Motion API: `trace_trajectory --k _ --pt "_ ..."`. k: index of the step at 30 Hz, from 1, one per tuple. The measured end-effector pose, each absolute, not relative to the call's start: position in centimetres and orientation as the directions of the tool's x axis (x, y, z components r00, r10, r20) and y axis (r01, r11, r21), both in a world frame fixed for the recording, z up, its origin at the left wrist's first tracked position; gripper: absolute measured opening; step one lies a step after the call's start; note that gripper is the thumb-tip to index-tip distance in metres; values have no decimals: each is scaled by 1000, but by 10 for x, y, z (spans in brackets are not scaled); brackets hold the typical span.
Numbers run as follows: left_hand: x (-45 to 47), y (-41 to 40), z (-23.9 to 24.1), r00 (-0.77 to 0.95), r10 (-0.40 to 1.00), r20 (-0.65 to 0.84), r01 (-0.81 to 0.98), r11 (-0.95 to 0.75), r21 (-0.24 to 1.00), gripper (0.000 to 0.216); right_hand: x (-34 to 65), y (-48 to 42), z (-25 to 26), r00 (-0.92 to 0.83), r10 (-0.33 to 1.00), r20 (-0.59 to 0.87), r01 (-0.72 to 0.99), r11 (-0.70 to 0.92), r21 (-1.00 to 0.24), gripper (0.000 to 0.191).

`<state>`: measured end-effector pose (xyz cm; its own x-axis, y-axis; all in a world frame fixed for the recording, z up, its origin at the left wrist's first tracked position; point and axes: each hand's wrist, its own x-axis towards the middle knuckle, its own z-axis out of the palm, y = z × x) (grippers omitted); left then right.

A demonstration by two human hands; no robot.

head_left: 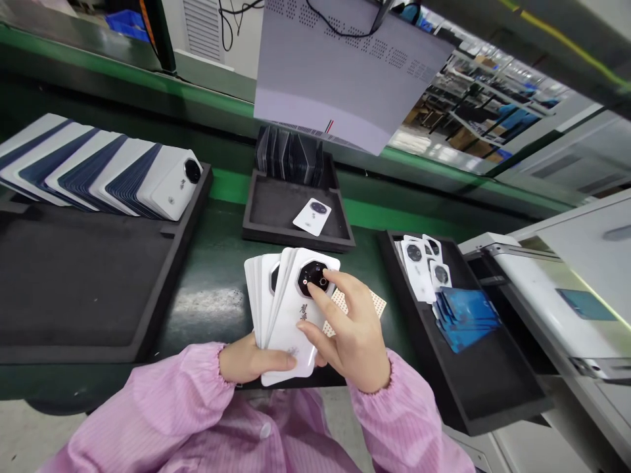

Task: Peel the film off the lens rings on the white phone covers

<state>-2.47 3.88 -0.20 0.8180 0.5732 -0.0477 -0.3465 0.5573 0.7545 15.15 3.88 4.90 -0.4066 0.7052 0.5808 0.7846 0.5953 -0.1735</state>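
My left hand (254, 361) grips a fanned stack of white phone back covers (286, 299) from below, upright over the green bench. The front cover shows a black octagonal camera ring. My right hand (348, 328) rests on that front cover, its forefinger tip pressing the black ring and the thumb on the cover's lower face. Both wrists wear pink sleeves. A small perforated beige sheet (367, 305) lies on the bench just behind my right hand.
A large black foam tray (89, 289) at left holds a leaning row of white covers (98, 171). A smaller black tray (276, 210) ahead holds dark panels and one loose white cover (312, 216). A right-hand tray (493, 387) carries more covers and blue film sheets (466, 315). A white machine (552, 309) stands far right.
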Motion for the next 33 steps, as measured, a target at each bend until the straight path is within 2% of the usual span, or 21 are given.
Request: trace_trajectory --k 7,15,33 --pt "-25 38 -6 836 547 -53 -302 539 786 32 154 41 49 -435 699 567 790 598 -132 40" --pt "-26 39 -5 838 544 -44 -320 555 768 34 158 41 49 -478 676 560 761 637 -119 42" --pt "-26 39 -10 858 511 -55 -269 536 800 37 162 42 50 -484 667 567 774 628 -78 41"
